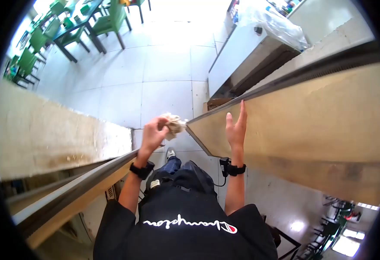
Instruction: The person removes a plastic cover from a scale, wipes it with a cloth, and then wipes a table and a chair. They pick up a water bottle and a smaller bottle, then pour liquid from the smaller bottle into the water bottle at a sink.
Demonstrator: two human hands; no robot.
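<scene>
A crumpled beige rag [172, 125] is pinched in my left hand [153, 135], its loose folds bunched beyond my fingertips. Close to the rag is the near corner of a tan wooden panel [311, 115] with a dark strip along its upper edge. My right hand [236, 128] overlaps this panel, fingers stretched out and thumb apart, holding nothing. Black bands with small devices circle both wrists; a cable hangs from the right device [225, 166].
A worn pale ledge [60, 130] and a metal-edged board [77, 182] lie to my left. Ahead on the tiled floor [164, 65] are green chairs [111, 24] around a table [75, 28]. At upper right stands a white cabinet [237, 56] with clear plastic [272, 24] on top.
</scene>
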